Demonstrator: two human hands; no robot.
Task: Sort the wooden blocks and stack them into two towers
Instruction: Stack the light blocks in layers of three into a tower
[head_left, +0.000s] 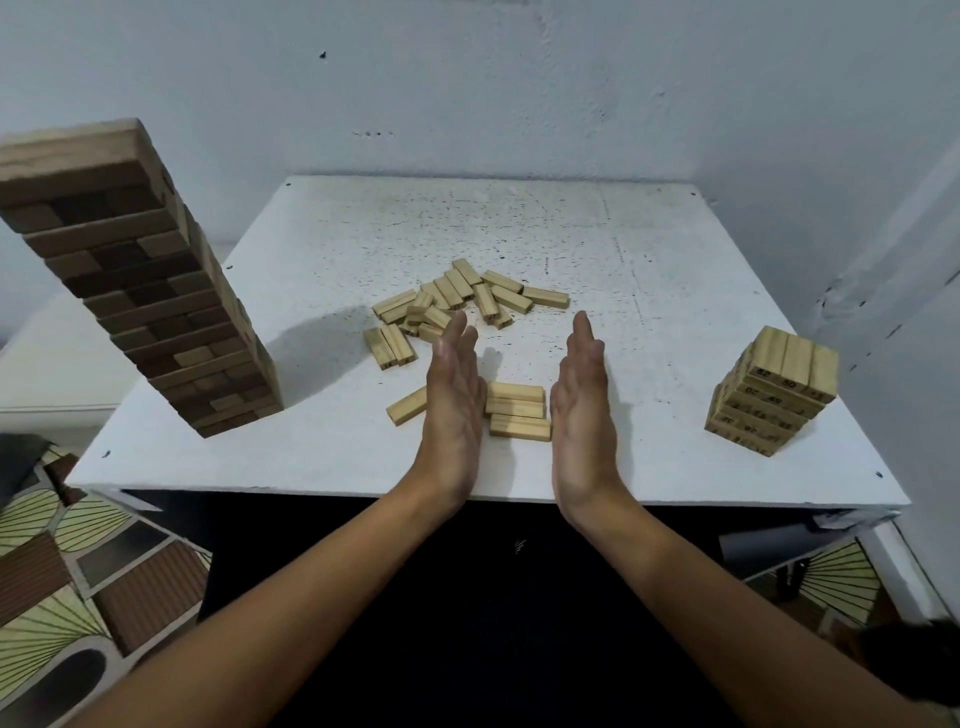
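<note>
1. our left hand (453, 405) and right hand (582, 410) stand flat and straight-fingered on the white worktop (675, 312), palms facing in, holding nothing — they bracket a row of three pale blocks (517, 410) lying side by side; whether the palms touch the block ends we cannot tell.
2. one stray block (408, 405) lies just outside the left hand, and the loose pile (457, 304) sits just beyond our fingertips.
3. the tall dark tower (140, 280) stands at the left, the short pale tower (774, 395) at the right, both well apart from the hands.
4. risk: if we squeeze unevenly, the row may skew or a block pop out, so the layer would sit crooked.
5. risk: carrying three loose blocks to the short tower, one could slip — or a clumsy landing could knock its upper layers off.
</note>
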